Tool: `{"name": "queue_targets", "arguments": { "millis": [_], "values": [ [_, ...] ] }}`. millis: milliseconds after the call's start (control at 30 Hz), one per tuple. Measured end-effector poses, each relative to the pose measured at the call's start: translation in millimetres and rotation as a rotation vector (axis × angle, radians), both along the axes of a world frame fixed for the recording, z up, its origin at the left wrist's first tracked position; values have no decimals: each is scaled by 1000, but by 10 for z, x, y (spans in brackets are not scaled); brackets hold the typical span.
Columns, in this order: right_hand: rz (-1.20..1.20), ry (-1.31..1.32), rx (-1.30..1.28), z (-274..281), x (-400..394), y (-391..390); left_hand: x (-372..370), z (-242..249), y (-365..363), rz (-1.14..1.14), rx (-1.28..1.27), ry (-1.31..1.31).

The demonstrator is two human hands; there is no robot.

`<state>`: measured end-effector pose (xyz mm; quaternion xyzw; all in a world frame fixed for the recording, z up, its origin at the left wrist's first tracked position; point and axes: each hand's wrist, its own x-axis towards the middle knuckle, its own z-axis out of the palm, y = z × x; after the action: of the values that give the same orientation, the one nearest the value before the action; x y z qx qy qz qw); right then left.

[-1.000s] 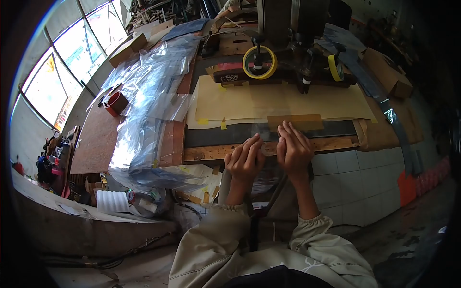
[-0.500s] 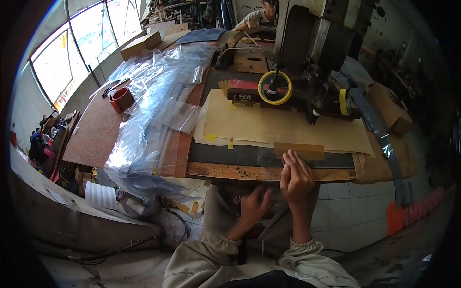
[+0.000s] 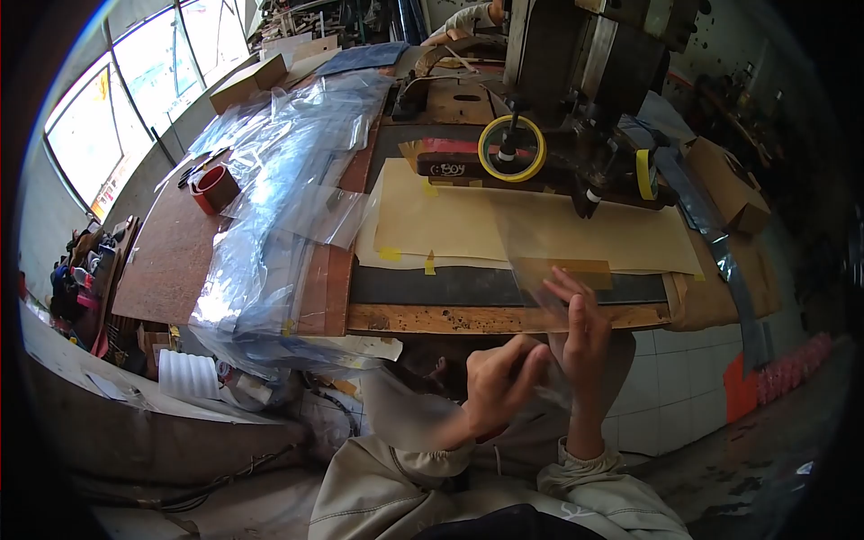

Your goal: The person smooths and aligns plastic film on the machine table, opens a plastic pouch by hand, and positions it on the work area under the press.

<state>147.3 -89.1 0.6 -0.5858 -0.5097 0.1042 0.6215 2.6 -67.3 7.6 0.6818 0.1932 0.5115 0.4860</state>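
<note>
My left hand point(image 3: 504, 382) is closed in a pinch below the table's front edge, apparently on a blurred clear plastic sheet point(image 3: 529, 252). The sheet rises over the front of the table. To its right, my right hand point(image 3: 583, 340) has its fingers stretched out and touches the sheet. Just beyond those fingertips lies a brown translucent strip point(image 3: 585, 274), at the front edge of the large cream sheet point(image 3: 432, 225). Motion smears part of the plastic and my left wrist.
A dark machine point(image 3: 549, 81) with yellow-rimmed rings point(image 3: 538, 160) stands over the cream sheet. Piled clear plastic point(image 3: 288, 162) and a red tape roll point(image 3: 214, 189) lie on the left. A cardboard box point(image 3: 727, 187) sits on the right. Another person's arm point(image 3: 468, 20) shows behind.
My left hand has risen and moved right, closing on the plastic. My right hand has shifted right and slightly down, and its fingers have spread. The clear sheet has lifted.
</note>
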Motion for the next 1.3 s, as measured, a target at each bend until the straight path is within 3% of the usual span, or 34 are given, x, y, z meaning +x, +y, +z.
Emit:
{"name": "queue_targets", "arguments": {
  "millis": [200, 333, 433, 467, 600, 733, 833, 900, 1000, 1133, 1300],
  "values": [
    [80, 140, -81, 131, -77, -166, -181, 15, -165, -83, -46, 2],
    [177, 184, -213, 142, -152, -375, -429, -323, -355, -249, -344, 30],
    [136, -101, -282, -14, -179, -514, -573, -483, -443, -324, -535, -46],
    [122, 39, -244, -37, -258, -534, -679, -587, -424, -479, -693, -12],
    [82, 118, -334, -17, -356, -738, -740, -615, -318, -656, -1099, -134],
    [228, 23, -514, 150, -305, -892, -745, -370, -82, -550, -1037, -26],
    [293, -289, -512, 315, -112, -825, -675, -202, -32, -469, -1058, 71],
    [149, -425, -434, 440, 13, -602, -665, -306, -37, -557, -1011, 49],
    [164, -486, -284, 428, 240, -17, -636, -355, -118, -609, -1084, 29],
    [158, -644, -351, 227, 368, 562, -648, -334, -153, -688, -1198, 67],
    [193, -691, -432, 229, 391, 661, -660, -268, -88, -737, -1212, 122]
  ]
}}
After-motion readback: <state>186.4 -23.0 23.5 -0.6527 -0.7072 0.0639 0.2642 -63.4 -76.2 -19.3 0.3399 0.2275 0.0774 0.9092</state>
